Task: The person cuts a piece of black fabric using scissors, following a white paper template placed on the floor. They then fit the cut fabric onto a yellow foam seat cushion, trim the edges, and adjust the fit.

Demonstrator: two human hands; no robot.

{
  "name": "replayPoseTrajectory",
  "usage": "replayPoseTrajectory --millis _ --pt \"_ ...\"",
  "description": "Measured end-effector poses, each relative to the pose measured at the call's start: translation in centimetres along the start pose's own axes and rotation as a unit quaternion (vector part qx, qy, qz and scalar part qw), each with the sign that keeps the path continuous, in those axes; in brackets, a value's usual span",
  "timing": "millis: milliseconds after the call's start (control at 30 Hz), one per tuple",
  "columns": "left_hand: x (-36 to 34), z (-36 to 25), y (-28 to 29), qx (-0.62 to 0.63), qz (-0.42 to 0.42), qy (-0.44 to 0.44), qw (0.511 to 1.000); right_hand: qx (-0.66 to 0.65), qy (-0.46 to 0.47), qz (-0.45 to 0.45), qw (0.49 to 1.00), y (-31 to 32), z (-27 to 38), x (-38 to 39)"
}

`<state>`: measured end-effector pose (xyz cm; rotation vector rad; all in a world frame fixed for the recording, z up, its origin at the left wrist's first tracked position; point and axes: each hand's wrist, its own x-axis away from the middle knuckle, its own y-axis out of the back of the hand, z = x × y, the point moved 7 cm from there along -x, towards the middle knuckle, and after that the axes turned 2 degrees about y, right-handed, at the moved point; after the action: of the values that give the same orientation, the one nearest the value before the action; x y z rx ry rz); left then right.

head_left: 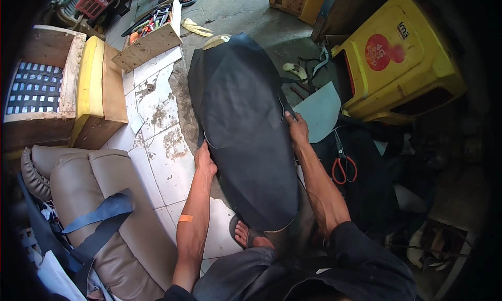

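A long motorcycle seat with a black vinyl cover (246, 118) lies lengthwise in front of me, its narrower rounded end near my feet. Some pale padding (217, 41) peeks out at the far end. My left hand (205, 160) is closed on the cover's edge along the left side. On the right side, a little farther off, my right hand (297, 128) pinches the opposite edge of the cover. The fingertips of both hands are partly hidden under the edges.
Scissors with red handles (344, 167) lie on black material at the right, near a pale sheet (318, 112) and a yellow plastic stool (397, 60). A wooden tool box (151, 52) stands far left. Brown upholstered cushions (104, 212) and a wooden frame seat (99, 86) line the left.
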<state>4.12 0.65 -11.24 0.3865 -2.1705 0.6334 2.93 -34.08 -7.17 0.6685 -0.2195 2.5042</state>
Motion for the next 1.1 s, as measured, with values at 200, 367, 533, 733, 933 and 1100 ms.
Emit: replayPoseTrajectory --millis 200,367,533,733,933,1100 --pt "2.8 -3.4 2.3 -0.283 -0.217 -0.223 0.907 0.22 0.093 -0.097 0.966 2.9 1.5 0.7" --pt "11.5 -3.1 -6.2 -0.493 -0.125 -0.425 0.749 0.333 0.264 -0.048 0.904 0.9 5.1 7.9" --pt "9.1 -1.4 -6.7 -0.527 -0.115 -0.376 0.754 0.344 0.224 0.084 0.908 -2.7 3.2 7.6" --pt "8.2 -1.3 -6.9 -0.514 -0.101 -0.355 0.774 0.031 -0.028 0.157 0.987 -1.0 -0.3 3.8" --pt "7.0 -1.8 -5.8 -0.512 -0.086 -0.346 0.781 0.127 0.085 0.072 0.986 -1.2 2.3 3.7" --pt "7.1 -1.2 -5.0 -0.505 -0.081 -0.346 0.786 0.017 0.02 0.162 0.986 -2.1 1.7 4.1"
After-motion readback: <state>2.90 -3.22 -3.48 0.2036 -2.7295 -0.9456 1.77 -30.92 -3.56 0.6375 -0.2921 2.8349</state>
